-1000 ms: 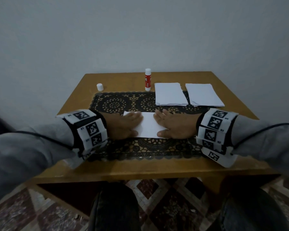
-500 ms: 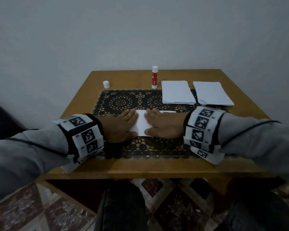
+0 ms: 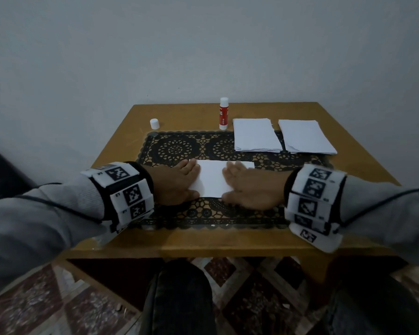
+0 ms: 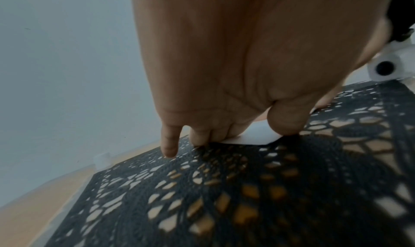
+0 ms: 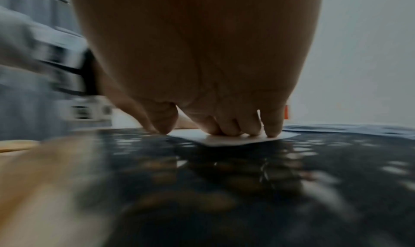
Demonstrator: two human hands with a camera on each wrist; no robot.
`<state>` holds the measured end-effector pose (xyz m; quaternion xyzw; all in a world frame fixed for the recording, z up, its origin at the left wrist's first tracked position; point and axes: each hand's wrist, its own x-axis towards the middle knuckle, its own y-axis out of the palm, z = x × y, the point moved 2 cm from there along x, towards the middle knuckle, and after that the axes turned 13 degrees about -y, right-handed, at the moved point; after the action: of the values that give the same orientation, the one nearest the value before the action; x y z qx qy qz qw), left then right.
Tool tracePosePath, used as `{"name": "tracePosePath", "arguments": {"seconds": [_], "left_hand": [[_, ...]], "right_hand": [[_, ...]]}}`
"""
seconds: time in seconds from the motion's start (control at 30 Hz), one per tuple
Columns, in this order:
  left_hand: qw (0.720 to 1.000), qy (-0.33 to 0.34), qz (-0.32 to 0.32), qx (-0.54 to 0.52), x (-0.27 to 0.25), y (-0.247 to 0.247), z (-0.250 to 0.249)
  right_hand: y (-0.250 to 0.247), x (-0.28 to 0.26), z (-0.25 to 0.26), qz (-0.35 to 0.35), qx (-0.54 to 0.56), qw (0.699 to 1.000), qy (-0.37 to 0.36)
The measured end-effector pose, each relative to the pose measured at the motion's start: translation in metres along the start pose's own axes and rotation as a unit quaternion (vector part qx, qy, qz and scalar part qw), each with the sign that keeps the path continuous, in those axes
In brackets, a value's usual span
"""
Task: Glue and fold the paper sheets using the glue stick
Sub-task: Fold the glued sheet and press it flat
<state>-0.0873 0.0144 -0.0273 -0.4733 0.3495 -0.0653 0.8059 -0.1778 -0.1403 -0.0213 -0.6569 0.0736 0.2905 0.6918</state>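
Note:
A folded white paper sheet [image 3: 212,178] lies on the black lace mat [image 3: 179,148] in the middle of the table. My left hand [image 3: 177,183] lies flat on its left end, and my right hand [image 3: 247,187] lies flat on its right end, fingers straight and pressing down. The left wrist view shows my fingertips [image 4: 199,135] on the sheet's edge [image 4: 253,137]. In the right wrist view my fingertips [image 5: 247,130] press the paper [image 5: 229,139]. The red glue stick [image 3: 223,114] stands upright at the back of the table, its white cap [image 3: 154,123] apart at the back left.
Two stacks of white paper [image 3: 255,137] [image 3: 305,136] lie side by side at the back right of the wooden table [image 3: 203,243]. A grey wall rises right behind the table. My knees and a patterned floor show below the front edge.
Both hands slid inward along the sheet until their fingertips nearly met, then moved apart again, showing more paper between them. The head view shifted slightly.

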Motion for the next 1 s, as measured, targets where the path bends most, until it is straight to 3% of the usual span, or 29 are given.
{"name": "tracePosePath", "arguments": {"seconds": [0.13,0.33,0.57,0.87,1.0], "left_hand": [[1.0,0.002,0.002,0.002,-0.001,-0.002,-0.001],[1.0,0.002,0.001,0.008,-0.011,-0.004,-0.008],[0.991,0.129,0.005,0.03,-0.053,0.013,-0.031],[0.998,0.054,0.021,-0.009,-0.027,0.009,-0.003],[0.998,0.053,0.012,0.005,-0.028,0.012,-0.004]], "right_hand": [[0.017,-0.019,0.006,0.041,-0.004,0.998,-0.045],[0.007,-0.014,-0.009,0.005,-0.001,1.0,0.005],[0.015,-0.021,-0.014,0.023,-0.003,0.999,-0.029],[0.013,-0.025,-0.002,0.02,0.013,0.999,-0.036],[0.02,-0.026,0.023,0.042,-0.008,0.995,-0.089]]}}
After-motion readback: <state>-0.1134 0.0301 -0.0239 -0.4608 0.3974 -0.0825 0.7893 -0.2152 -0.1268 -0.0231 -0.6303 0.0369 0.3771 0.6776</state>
